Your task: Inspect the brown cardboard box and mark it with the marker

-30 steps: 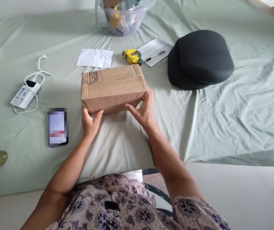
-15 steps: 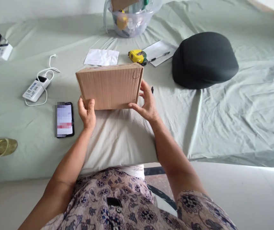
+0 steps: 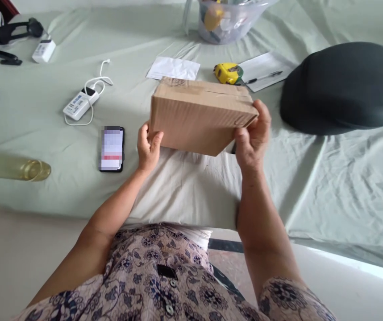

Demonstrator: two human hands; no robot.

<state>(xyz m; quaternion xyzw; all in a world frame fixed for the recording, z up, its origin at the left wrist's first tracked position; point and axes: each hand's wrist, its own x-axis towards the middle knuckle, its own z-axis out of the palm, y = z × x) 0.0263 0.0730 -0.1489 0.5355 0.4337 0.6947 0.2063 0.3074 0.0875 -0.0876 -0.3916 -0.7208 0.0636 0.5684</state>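
I hold a brown cardboard box [image 3: 198,117], taped along its top, lifted off the bed between both hands. My left hand [image 3: 147,149] grips its lower left corner with the thumb on the near face. My right hand [image 3: 253,136] is wrapped round its right end. Under the box lies a pale pillow [image 3: 185,187] on the green sheet [image 3: 44,133].
A phone [image 3: 111,148] lies left of my left hand, and a white power bank with cable [image 3: 79,103] further left. Behind the box are a white envelope [image 3: 173,69], a yellow tape measure [image 3: 227,73], paper with a pen [image 3: 265,71] and a clear tub [image 3: 228,22]. A black cushion [image 3: 345,87] is at the right. A glass bottle [image 3: 14,167] lies at the left.
The box was lifted from the bed, tipped up on its edge, then turned and raised between both hands. My view has swung to the left.
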